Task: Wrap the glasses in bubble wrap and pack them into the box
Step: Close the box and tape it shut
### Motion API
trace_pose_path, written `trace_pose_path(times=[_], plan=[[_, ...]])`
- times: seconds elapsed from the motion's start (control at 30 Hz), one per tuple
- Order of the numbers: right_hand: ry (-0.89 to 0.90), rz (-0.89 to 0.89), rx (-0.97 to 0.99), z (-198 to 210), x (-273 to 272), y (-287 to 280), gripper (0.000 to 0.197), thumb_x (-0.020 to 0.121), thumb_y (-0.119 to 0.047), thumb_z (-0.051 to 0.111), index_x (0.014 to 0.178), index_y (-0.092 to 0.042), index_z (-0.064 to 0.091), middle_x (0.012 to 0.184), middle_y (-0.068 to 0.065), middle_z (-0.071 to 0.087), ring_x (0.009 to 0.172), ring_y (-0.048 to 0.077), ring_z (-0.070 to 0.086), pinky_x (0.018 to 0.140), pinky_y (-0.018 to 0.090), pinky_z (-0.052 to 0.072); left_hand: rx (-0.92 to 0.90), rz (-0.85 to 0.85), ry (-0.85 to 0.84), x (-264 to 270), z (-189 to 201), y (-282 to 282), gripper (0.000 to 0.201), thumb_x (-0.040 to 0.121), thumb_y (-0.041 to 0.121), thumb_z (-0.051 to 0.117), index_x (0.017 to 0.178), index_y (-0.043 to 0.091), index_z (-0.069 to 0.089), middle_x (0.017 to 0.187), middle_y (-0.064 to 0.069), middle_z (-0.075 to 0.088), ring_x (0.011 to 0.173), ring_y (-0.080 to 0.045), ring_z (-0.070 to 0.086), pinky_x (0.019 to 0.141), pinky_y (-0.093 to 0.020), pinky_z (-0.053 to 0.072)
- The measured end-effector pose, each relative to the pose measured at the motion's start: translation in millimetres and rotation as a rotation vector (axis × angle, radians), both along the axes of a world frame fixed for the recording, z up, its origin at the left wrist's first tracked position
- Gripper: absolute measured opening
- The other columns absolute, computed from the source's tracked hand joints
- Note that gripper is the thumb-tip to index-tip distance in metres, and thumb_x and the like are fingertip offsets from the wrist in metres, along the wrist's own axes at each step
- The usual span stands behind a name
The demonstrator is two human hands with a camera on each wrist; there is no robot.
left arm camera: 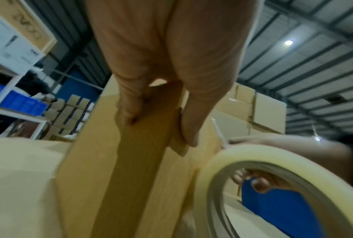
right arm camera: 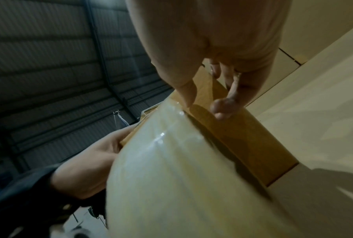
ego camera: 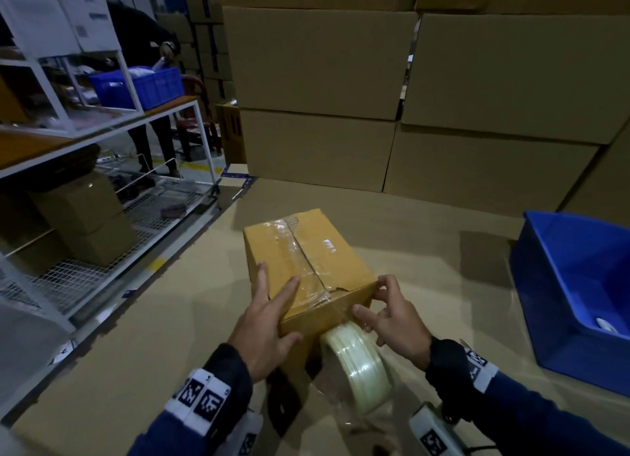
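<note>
A small brown cardboard box (ego camera: 306,251) lies closed on a cardboard-covered surface (ego camera: 153,336), with clear tape along its top seam. My left hand (ego camera: 269,319) rests on its near left corner, fingers straight on the top and thumb on the near face. My right hand (ego camera: 392,315) is at the near right corner. Its thumb presses the tape against the near face while curled fingers hold the clear tape roll (ego camera: 358,367) hanging there. The left wrist view shows the roll (left arm camera: 243,153) beside the box (left arm camera: 131,161). No glasses or bubble wrap are visible.
An open blue bin (ego camera: 562,302) holding something white stands at the right. Large stacked cartons (ego camera: 324,80) wall off the back. A white rack (ego camera: 102,131) with boxes and a blue crate (ego camera: 136,87) is at the left, with another person (ego camera: 143,46) behind it.
</note>
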State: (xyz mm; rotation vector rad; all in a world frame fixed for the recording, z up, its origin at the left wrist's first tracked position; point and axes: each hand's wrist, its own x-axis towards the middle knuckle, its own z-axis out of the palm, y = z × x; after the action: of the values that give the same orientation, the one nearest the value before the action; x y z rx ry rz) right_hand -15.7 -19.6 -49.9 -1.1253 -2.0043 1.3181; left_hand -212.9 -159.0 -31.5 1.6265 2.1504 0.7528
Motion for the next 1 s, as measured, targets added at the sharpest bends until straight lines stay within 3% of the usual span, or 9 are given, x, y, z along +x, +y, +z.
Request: trace_pose_path(times=[0.1, 0.23, 0.43, 0.53, 0.67, 0.73, 0.83, 0.93, 1.0], plan=[[-0.047, -0.064, 0.106, 0, 5, -3, 0.034, 0.086, -0.028, 0.071, 0.098, -0.022, 0.039, 0.097, -0.006, 0.061, 0.050, 0.013, 0.059, 0.050, 0.034, 0.051, -0.015, -0.106, 0.008, -16, 6, 8, 0.096, 0.078, 0.019, 0.080, 0.152, 0.037, 0.022, 0.159, 0.006, -0.025, 0.140, -0.003, 0.003, 0.109, -0.014, 0.016], [-0.090, -0.117, 0.158, 1, 15, -9, 0.041, 0.078, -0.030, 0.077, 0.088, -0.021, 0.039, 0.074, 0.001, 0.061, 0.051, 0.017, 0.053, 0.056, 0.036, 0.047, -0.006, -0.216, 0.005, -34, 10, 24, 0.094, 0.071, 0.016, 0.085, 0.146, 0.040, 0.033, 0.162, 0.003, -0.011, 0.142, -0.004, 0.005, 0.111, -0.012, 0.019], [-0.088, -0.200, 0.195, 5, 27, -18, 0.043, 0.069, -0.025, 0.085, 0.077, -0.014, 0.044, 0.065, -0.002, 0.062, 0.051, 0.002, 0.048, 0.050, 0.017, 0.038, 0.042, -0.295, -0.107, -37, 5, 35, 0.091, 0.069, 0.010, 0.085, 0.138, 0.047, 0.039, 0.161, 0.015, 0.005, 0.145, -0.005, 0.014, 0.114, -0.033, 0.038], [-0.094, -0.180, 0.201, 7, 31, -19, 0.040, 0.071, -0.022, 0.084, 0.077, -0.013, 0.046, 0.066, -0.005, 0.062, 0.052, 0.000, 0.052, 0.049, 0.013, 0.039, 0.062, -0.289, -0.089, -33, 3, 33, 0.090, 0.071, 0.009, 0.084, 0.141, 0.043, 0.039, 0.161, 0.017, 0.007, 0.145, -0.004, 0.016, 0.115, -0.029, 0.035], [-0.105, -0.152, 0.187, 7, 41, -19, 0.031, 0.074, -0.018, 0.082, 0.080, -0.022, 0.052, 0.075, -0.003, 0.068, 0.065, 0.011, 0.065, 0.054, 0.015, 0.045, 0.058, -0.271, 0.042, -19, 8, 24, 0.079, 0.082, 0.008, 0.076, 0.146, 0.031, 0.038, 0.159, 0.015, 0.017, 0.144, -0.004, 0.023, 0.116, -0.018, 0.023], [-0.078, -0.148, 0.155, 8, 52, -21, 0.024, 0.079, -0.014, 0.077, 0.084, -0.022, 0.055, 0.075, 0.000, 0.070, 0.065, 0.012, 0.067, 0.058, 0.023, 0.051, 0.135, -0.212, 0.062, -10, 16, 14, 0.067, 0.084, 0.007, 0.072, 0.143, 0.028, 0.046, 0.152, 0.011, 0.037, 0.137, -0.006, 0.038, 0.112, -0.013, 0.026], [-0.040, -0.202, 0.123, 12, 75, -23, 0.012, 0.086, -0.007, 0.068, 0.089, -0.014, 0.058, 0.069, 0.008, 0.071, 0.060, 0.019, 0.069, 0.060, 0.040, 0.054, 0.350, -0.123, 0.076, 10, 31, 2, 0.048, 0.086, 0.011, 0.071, 0.131, 0.022, 0.060, 0.125, 0.009, 0.062, 0.110, 0.000, 0.055, 0.095, 0.002, 0.031], [-0.120, -0.273, 0.081, 14, 110, -23, 0.007, 0.085, -0.004, 0.067, 0.088, -0.008, 0.062, 0.063, 0.011, 0.070, 0.053, 0.021, 0.066, 0.055, 0.034, 0.051, 0.430, -0.193, 0.042, 46, 47, -1, 0.042, 0.085, 0.024, 0.069, 0.127, 0.023, 0.063, 0.110, 0.015, 0.068, 0.100, 0.001, 0.060, 0.092, -0.009, 0.043], [-0.293, -0.312, 0.110, 8, 140, -19, 0.006, 0.084, -0.009, 0.070, 0.082, -0.013, 0.065, 0.060, 0.003, 0.070, 0.053, 0.015, 0.066, 0.057, 0.030, 0.054, 0.361, -0.264, 0.013, 71, 50, 3, 0.042, 0.088, 0.028, 0.069, 0.129, 0.028, 0.060, 0.106, 0.018, 0.068, 0.098, 0.001, 0.061, 0.090, -0.019, 0.049]])
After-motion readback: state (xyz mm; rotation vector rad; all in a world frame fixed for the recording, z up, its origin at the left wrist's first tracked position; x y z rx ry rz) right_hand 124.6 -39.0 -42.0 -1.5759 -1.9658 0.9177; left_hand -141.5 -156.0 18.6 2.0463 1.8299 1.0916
